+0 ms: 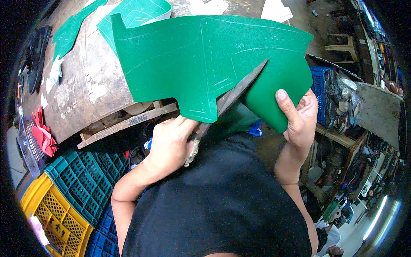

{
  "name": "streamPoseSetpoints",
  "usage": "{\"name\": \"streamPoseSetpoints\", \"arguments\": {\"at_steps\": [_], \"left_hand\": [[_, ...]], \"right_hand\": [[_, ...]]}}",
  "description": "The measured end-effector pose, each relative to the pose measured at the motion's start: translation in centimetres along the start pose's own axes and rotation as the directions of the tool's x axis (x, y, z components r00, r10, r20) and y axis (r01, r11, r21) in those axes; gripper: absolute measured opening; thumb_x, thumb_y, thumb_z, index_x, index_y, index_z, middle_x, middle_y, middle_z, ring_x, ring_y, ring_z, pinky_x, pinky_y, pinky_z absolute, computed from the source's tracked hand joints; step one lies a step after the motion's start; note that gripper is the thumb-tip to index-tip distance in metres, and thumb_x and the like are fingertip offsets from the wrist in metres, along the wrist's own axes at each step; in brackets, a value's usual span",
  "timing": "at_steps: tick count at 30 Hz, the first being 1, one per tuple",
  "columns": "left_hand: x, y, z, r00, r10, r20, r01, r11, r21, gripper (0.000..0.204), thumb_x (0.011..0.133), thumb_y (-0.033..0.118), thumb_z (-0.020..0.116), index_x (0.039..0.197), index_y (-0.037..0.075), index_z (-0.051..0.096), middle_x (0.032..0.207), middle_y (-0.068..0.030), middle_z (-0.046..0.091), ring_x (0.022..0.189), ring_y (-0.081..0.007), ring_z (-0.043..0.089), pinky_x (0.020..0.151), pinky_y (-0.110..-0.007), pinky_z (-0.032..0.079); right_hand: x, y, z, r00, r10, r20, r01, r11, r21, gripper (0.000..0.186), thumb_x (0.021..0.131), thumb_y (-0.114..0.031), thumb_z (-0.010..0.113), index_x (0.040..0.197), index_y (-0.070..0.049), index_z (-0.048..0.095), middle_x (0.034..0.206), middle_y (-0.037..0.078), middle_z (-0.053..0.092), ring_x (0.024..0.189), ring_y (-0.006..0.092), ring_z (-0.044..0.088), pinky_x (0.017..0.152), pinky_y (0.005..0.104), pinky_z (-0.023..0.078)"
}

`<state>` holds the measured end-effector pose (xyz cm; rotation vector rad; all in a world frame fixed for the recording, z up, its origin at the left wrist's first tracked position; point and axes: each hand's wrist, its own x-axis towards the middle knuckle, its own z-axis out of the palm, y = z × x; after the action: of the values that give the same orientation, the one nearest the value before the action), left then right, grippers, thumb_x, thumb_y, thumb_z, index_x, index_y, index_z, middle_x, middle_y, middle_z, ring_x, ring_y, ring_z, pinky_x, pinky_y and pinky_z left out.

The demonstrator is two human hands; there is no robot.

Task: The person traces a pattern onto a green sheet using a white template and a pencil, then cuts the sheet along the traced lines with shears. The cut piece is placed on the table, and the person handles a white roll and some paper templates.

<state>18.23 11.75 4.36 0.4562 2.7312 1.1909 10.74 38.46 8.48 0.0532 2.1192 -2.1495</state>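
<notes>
A large green sheet of leather (167, 60), marked with pale drawn lines and dots, spreads in front of me above the table's near edge. My left hand (171, 139) is closed around the wrapped handle of a pair of scissors (242, 85), its fingers close to the sheet's lower tab. One long dark blade lies over the sheet, pointing up and right; the other blade is hidden. My right hand (299, 111) grips the curled lower right part of the leather, thumb on top and fingers behind it.
On the worn wooden table (98, 85) lie green cut pieces (70, 32) and white paper patterns (276, 10). Teal crates (81, 184) and a yellow crate (58, 216) stand at lower left, near red pieces (42, 132). A blue crate (320, 81) sits to the right.
</notes>
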Motion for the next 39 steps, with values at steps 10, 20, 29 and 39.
{"name": "streamPoseSetpoints", "arguments": {"at_steps": [10,20,29,39], "left_hand": [[0.5,1.5,1.7,0.989,-0.042,-0.139,0.019,0.987,-0.161,0.067,0.074,-0.003,0.073,0.139,0.006,0.058,0.094,-0.0166,0.07,0.08,-0.0348,0.071,0.071,-0.04,0.058],[-0.2,1.6,2.4,0.984,-0.113,-0.135,0.084,0.975,-0.203,0.085,0.076,-0.001,0.075,0.155,0.013,0.046,0.093,-0.0171,0.072,0.077,-0.0326,0.072,0.068,-0.041,0.057],[0.4,1.1,1.5,0.986,-0.005,-0.165,-0.001,0.999,-0.038,0.058,0.075,0.001,0.076,0.131,0.004,0.063,0.091,-0.0183,0.07,0.077,-0.0378,0.07,0.07,-0.044,0.056],[1.1,0.2,-0.9,0.989,0.121,-0.082,-0.121,0.993,-0.003,0.052,0.071,0.007,0.081,0.122,0.008,0.067,0.081,-0.0146,0.067,0.068,-0.0363,0.067,0.062,-0.045,0.053]], "right_hand": [[-2.2,0.6,2.6,0.994,0.06,-0.096,-0.039,0.979,0.201,0.024,0.095,-0.005,0.07,0.118,0.001,0.066,0.109,0.009,0.073,0.093,0.0156,0.07,0.085,0.03,0.056],[-2.2,0.6,3.2,0.996,0.068,-0.065,-0.059,0.989,0.135,0.021,0.096,-0.007,0.07,0.115,0.001,0.068,0.105,0.008,0.074,0.09,0.0136,0.069,0.081,0.0285,0.055],[-2.0,-1.6,1.7,0.989,0.138,0.045,-0.135,0.988,-0.07,0.021,0.096,-0.005,0.069,0.115,0.002,0.068,0.104,0.007,0.074,0.09,0.013,0.068,0.081,0.0287,0.054],[-1.6,-3.6,-0.2,0.996,0.072,0.057,-0.067,0.995,-0.072,0.026,0.093,-0.009,0.072,0.116,0.001,0.068,0.105,0.007,0.074,0.093,0.0136,0.068,0.085,0.0303,0.054]]}}
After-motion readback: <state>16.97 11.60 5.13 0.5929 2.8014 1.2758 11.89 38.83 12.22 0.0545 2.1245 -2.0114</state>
